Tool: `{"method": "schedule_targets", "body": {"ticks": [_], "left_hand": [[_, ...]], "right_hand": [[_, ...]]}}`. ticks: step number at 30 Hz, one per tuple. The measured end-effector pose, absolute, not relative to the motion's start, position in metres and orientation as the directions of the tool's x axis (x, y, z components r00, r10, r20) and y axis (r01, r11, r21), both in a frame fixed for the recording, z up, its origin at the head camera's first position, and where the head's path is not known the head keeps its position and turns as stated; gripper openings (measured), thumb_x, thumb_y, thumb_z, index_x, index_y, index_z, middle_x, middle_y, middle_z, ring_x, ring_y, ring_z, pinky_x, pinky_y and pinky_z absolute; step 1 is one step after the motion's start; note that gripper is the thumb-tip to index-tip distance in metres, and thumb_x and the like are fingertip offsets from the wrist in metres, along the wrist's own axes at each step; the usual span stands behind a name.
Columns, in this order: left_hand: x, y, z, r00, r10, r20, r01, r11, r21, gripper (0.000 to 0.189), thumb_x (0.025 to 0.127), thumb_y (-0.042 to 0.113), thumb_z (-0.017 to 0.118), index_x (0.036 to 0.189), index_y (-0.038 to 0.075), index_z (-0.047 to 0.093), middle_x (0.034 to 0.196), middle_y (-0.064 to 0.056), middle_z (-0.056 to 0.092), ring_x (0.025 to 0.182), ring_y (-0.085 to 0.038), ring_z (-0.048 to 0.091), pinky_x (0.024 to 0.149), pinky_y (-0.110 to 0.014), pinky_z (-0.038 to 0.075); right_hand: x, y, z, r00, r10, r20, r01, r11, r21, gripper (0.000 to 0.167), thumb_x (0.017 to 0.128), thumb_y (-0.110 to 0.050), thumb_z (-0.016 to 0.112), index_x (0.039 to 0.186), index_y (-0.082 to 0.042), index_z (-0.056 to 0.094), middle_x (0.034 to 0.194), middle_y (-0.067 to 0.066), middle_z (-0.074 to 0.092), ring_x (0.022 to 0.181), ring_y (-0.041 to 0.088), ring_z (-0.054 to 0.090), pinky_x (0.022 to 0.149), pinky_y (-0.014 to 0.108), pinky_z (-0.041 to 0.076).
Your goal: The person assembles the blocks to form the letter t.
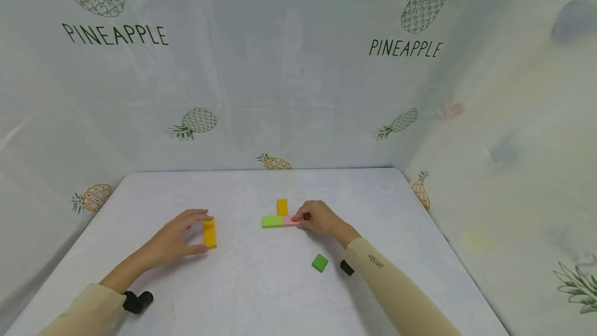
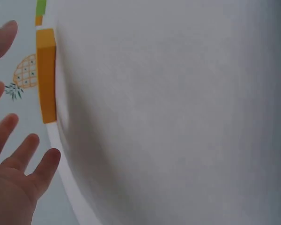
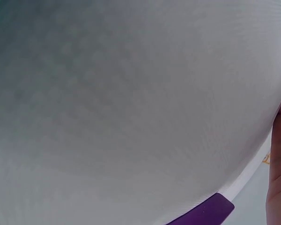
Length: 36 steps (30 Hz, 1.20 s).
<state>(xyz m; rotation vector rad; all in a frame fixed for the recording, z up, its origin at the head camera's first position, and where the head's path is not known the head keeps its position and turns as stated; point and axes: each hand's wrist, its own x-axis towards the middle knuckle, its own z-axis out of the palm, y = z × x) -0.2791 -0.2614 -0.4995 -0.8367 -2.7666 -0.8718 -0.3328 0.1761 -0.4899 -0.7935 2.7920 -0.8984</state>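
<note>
My left hand (image 1: 174,240) is spread beside a yellow block (image 1: 210,233), thumb and fingertips near its two ends. In the left wrist view, the fingers (image 2: 47,168) stand apart and clear of that block (image 2: 47,77). At the middle of the table, my right hand (image 1: 319,219) pinches the right end of a pink block (image 1: 289,220) between thumb and fingers. Its left end meets a light green block (image 1: 272,222), forming one row. Behind their joint a smaller yellow-orange block (image 1: 282,207) stands end-on to the row. My right hand (image 3: 280,173) shows only at the edge of its wrist view.
A green square block (image 1: 320,263) lies in front of the right hand. A purple block (image 3: 203,212) shows at the bottom of the right wrist view. The white table (image 1: 242,284) ends at a pineapple-printed curtain (image 1: 289,66) behind.
</note>
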Motion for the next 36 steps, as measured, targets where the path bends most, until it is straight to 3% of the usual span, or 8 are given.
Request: {"method": "schedule_targets", "body": {"ticks": [7, 22, 36], "left_hand": [[-0.2826, -0.2697, -0.5039, -0.825, 0.504, 0.258, 0.562, 0.674, 0.48, 0.065, 0.081, 0.037, 0.094, 0.137, 0.02, 0.068, 0.155, -0.013, 0.054, 0.14, -0.041, 0.051, 0.109, -0.068, 0.045], [-0.2874, -0.2712, -0.504, -0.83, 0.525, 0.189, 0.541, 0.676, 0.501, 0.057, 0.081, 0.041, 0.094, 0.13, 0.025, 0.069, 0.154, -0.016, 0.054, 0.139, -0.048, 0.051, 0.109, -0.073, 0.043], [-0.288, -0.2716, -0.5062, -0.826, 0.53, 0.193, 0.55, 0.684, 0.478, 0.044, 0.083, 0.038, 0.093, 0.121, 0.031, 0.072, 0.154, -0.016, 0.054, 0.139, -0.046, 0.052, 0.11, -0.069, 0.045]], "right_hand": [[-0.3343, 0.1767, -0.4914, -0.862, -0.504, 0.048, -0.434, 0.686, -0.584, 0.012, 0.095, -0.01, 0.081, 0.105, -0.017, 0.083, 0.106, -0.007, 0.074, 0.103, 0.011, 0.064, 0.094, 0.032, 0.057], [-0.3335, 0.1771, -0.491, -0.856, -0.512, 0.065, -0.449, 0.677, -0.583, 0.012, 0.096, -0.009, 0.08, 0.106, -0.016, 0.082, 0.106, -0.006, 0.074, 0.101, 0.011, 0.064, 0.091, 0.032, 0.056], [-0.3347, 0.1767, -0.4928, -0.865, -0.499, 0.049, -0.426, 0.681, -0.596, 0.014, 0.095, -0.008, 0.08, 0.106, -0.018, 0.083, 0.106, -0.007, 0.073, 0.099, 0.01, 0.062, 0.09, 0.03, 0.056]]}}
